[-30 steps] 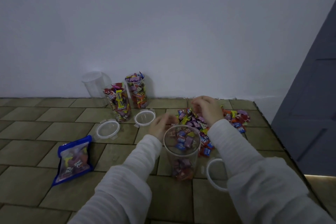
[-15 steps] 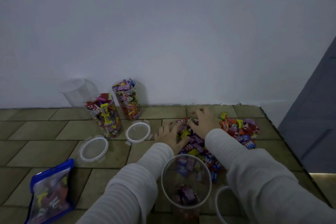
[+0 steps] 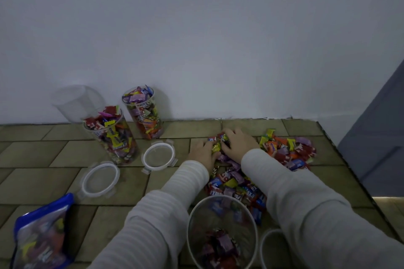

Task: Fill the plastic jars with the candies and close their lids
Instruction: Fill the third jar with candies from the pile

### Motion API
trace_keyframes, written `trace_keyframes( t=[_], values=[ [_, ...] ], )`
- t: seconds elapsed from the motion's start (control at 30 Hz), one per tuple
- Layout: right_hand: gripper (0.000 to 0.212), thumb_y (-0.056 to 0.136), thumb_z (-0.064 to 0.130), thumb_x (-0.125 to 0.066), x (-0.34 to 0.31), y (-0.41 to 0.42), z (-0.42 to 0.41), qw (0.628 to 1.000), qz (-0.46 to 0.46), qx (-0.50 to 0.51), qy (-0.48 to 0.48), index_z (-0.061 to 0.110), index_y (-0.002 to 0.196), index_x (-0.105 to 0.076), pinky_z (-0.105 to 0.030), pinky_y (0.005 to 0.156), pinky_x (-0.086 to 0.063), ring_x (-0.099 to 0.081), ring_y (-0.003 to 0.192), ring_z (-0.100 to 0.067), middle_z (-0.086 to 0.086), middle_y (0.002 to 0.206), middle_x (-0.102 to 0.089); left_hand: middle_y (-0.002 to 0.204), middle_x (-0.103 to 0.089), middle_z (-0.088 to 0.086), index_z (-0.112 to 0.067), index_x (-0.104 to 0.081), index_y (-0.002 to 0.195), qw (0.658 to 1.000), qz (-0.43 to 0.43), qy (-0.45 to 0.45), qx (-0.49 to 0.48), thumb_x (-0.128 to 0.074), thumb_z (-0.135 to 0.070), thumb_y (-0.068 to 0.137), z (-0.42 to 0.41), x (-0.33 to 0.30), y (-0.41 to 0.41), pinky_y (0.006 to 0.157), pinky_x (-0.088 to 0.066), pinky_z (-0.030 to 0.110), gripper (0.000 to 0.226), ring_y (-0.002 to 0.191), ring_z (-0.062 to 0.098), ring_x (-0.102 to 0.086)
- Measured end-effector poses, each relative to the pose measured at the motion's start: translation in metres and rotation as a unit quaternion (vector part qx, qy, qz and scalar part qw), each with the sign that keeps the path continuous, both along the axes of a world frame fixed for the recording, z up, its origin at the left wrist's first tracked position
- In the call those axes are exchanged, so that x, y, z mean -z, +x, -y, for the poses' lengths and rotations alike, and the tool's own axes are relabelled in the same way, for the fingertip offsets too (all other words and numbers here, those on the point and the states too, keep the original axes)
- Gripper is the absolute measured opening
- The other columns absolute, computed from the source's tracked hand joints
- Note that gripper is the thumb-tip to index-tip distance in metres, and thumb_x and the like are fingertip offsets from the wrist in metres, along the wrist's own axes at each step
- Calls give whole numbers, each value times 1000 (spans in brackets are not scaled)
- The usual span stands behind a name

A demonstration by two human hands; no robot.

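**Both hands gathering candies at the far end of the pile**

Your left hand (image 3: 202, 152) and right hand (image 3: 238, 143) lie close together on the heap of multicoloured wrapped candies (image 3: 240, 179) spread over the tan tiled floor (image 3: 43, 177). The fingers (image 3: 227, 132) of the right hand are curled over several wrappers, and the left hand's fingers close in on the same cluster from the other side; a yellow wrapper shows between the two hands.

The clear plastic jar nearest you (image 3: 222, 233) stands open between your forearms, with a shallow layer of candies at its bottom. A white-rimmed lid (image 3: 265, 247) lies just to its right, partly hidden by your right sleeve.

Two clear jars heaped full of candies (image 3: 111, 137) (image 3: 143, 113) stand uncapped near the white wall (image 3: 196, 39). An empty clear jar (image 3: 76, 102) stands behind them. Two clear round lids with white rims (image 3: 100, 179) (image 3: 158, 155) lie flat on the floor beside the full jars. A blue-edged candy bag (image 3: 41, 233) lies at the lower left.
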State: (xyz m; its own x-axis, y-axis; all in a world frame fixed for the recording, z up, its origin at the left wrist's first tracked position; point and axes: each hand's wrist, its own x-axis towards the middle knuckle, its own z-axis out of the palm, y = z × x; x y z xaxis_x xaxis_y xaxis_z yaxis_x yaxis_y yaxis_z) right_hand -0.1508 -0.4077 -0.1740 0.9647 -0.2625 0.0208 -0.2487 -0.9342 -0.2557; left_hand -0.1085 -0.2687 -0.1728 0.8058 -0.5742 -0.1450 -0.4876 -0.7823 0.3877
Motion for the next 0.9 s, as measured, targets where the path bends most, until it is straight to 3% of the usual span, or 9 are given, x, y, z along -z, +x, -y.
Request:
trace_keyframes(
  t=[0.1,0.3,0.4,0.53,0.73,0.9],
  values=[
    [32,98,41,-38,-3,0,-3,1000,3,-6,-13,14,114,-46,-32,64,-42,-59,88,-29,-10,103,-60,135,-42,14,-10,-43,131,1000,-13,-6,-18,-43,-31,98,2,-5,0,100,-34,37,39,124,29,-40],
    [24,98,39,-42,-14,-11,-8,997,46,10,60,16,92,-41,-32,62,-38,-59,84,-30,-10,91,-61,128,-48,16,-7,-49,122,994,-14,-69,-79,-43,-26,98,-3,-9,-8,98,-37,36,31,118,31,-46],
    [28,97,40,-44,-22,-18,-13,994,71,17,79,13,96,-48,-36,66,-45,-59,82,-29,-9,88,-61,118,-55,17,-5,-51,113,990,-9,-109,-90,-42,-27,98,-9,-17,-13,87,-42,36,28,106,31,-53],
    [33,96,41,-45,-35,-26,-24,988,101,37,110,10,105,-53,-37,74,-48,-59,86,-28,-9,92,-63,120,-57,14,-7,-51,121,982,-28,-166,-89,-45,-27,98,-17,-33,-22,88,-41,34,31,109,30,-54],
    [39,96,44,-44,-49,-46,-39,969,127,72,197,13,118,-53,-31,67,-44,-60,83,-24,-8,97,-64,106,-63,13,-6,-55,108,960,-55,-248,-117,-44,-34,97,-34,-51,-36,79,-40,33,32,97,28,-58],
    [36,96,42,-49,-62,-67,-49,939,166,109,280,13,116,-56,-33,78,-48,-60,90,-23,-6,101,-64,74,-55,-4,-17,-52,84,924,-88,-347,-131,-46,-37,96,-47,-66,-57,72,-38,30,24,76,20,-53]
  ],
)
